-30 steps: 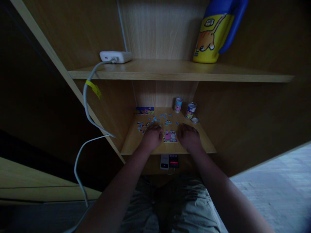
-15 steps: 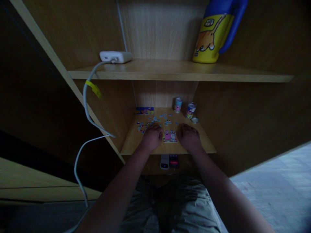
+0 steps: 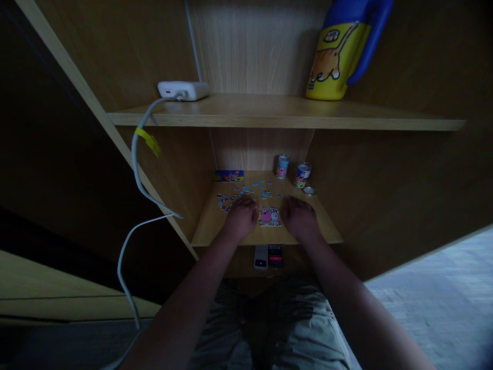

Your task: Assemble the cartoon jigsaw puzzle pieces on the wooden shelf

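My left hand (image 3: 242, 218) rests knuckles-up on the lower wooden shelf (image 3: 327, 234), fingers curled down, just left of a small assembled puzzle patch (image 3: 269, 216) with a pink figure. My right hand (image 3: 299, 218) lies the same way on the patch's right side. The fingertips of both hands are hidden in the dim light, so anything under them is unseen. Several loose blue puzzle pieces (image 3: 246, 192) are scattered beyond my left hand.
A picture card (image 3: 229, 176) lies at the back left, two small printed tins (image 3: 282, 166) (image 3: 302, 175) and a round lid (image 3: 308, 190) at the back right. The upper shelf holds a white charger (image 3: 184, 90) with a hanging cable (image 3: 135, 164), and a yellow-blue jug (image 3: 341, 51).
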Tool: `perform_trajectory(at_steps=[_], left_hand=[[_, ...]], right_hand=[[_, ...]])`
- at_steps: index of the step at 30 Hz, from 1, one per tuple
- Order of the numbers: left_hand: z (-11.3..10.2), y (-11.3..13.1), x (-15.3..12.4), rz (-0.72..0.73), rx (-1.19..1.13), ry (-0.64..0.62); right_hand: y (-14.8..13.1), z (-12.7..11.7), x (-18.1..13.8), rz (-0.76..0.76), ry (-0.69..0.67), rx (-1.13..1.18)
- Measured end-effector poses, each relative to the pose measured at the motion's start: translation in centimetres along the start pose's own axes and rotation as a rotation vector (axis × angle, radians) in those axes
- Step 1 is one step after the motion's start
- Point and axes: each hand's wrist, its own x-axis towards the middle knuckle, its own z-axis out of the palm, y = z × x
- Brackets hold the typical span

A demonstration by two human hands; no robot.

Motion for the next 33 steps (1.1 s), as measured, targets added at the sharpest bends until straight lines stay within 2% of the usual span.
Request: perform_trajectory(at_steps=[33], left_hand=[[0.12, -0.05, 0.0, 0.001, 0.002, 0.009]], right_hand=[[0.33, 0.45, 0.13, -0.013, -0.004, -0.001]])
